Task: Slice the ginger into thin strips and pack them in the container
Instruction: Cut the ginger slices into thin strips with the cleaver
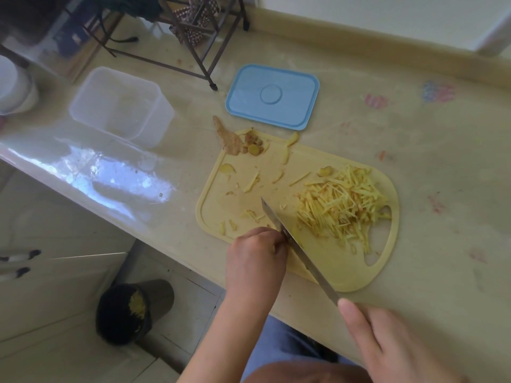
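Note:
A pile of thin ginger strips (341, 207) lies on the right half of the yellow cutting board (343, 268). My right hand (387, 341) grips a knife (297, 246), forefinger along the blade's spine. The blade angles across the board's near edge. My left hand (255, 251) has its fingers curled down on a small ginger piece, mostly hidden, against the blade. An uncut ginger root with peel scraps (235, 139) rests at the board's far corner. The clear container (121, 106) stands open to the far left, its blue lid (272, 96) beside it.
Loose ginger slices (253, 181) are scattered over the board's left half. A metal rack's legs (193, 37) stand at the back of the counter. A white pot (15, 87) sits far left. On the floor below is a dark bin (132, 310).

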The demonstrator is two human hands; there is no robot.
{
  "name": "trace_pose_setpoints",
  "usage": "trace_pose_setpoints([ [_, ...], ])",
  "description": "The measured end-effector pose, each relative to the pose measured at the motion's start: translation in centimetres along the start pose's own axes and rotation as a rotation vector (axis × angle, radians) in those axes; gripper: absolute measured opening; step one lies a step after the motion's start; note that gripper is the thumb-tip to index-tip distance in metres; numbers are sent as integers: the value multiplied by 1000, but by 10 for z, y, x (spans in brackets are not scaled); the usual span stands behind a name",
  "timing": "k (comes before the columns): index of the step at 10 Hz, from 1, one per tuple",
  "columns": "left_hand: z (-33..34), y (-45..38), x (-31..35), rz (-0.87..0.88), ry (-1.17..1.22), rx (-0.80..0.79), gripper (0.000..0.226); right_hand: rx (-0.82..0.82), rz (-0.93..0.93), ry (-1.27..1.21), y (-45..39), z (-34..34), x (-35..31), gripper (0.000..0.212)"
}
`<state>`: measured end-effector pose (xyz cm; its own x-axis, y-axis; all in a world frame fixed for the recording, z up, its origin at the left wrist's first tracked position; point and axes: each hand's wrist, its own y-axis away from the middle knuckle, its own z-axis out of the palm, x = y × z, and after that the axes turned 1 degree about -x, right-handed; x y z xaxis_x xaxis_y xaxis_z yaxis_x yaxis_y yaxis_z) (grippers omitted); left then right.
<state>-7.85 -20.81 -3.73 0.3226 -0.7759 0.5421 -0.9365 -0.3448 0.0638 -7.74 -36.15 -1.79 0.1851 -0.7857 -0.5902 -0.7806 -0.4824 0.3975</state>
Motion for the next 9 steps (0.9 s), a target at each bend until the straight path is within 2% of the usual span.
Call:
trace_pose_setpoints([
  [1,0,-1,-2,-18,27,-7,19,41,122,-236,30,-48,-8,70],
  [2,-6,-1,1,-116,71,-63,20,-104,135,-244,8,-23,14,76],
  [3,-9,-3,4,-216,108,-113,22,1,214,-276,30,-33,15,82],
  [4,-9,-4,5,-286,156,-109,23,131,187,-245,40,-23,13,90],
  [5,-8,-5,5,-293,168,-99,30,89,168,-234,37,-21,15,97],
  [6,-9,-8,7,-306,160,-126,30,85,148,-217,35,-20,20,94],
  [7,-9,-10,8,-344,163,-144,23,102,91,-97,33,-13,26,88],
  [9,-12,-12,9,-386,190,-150,20,-8,135,-218,25,-15,24,78],
])
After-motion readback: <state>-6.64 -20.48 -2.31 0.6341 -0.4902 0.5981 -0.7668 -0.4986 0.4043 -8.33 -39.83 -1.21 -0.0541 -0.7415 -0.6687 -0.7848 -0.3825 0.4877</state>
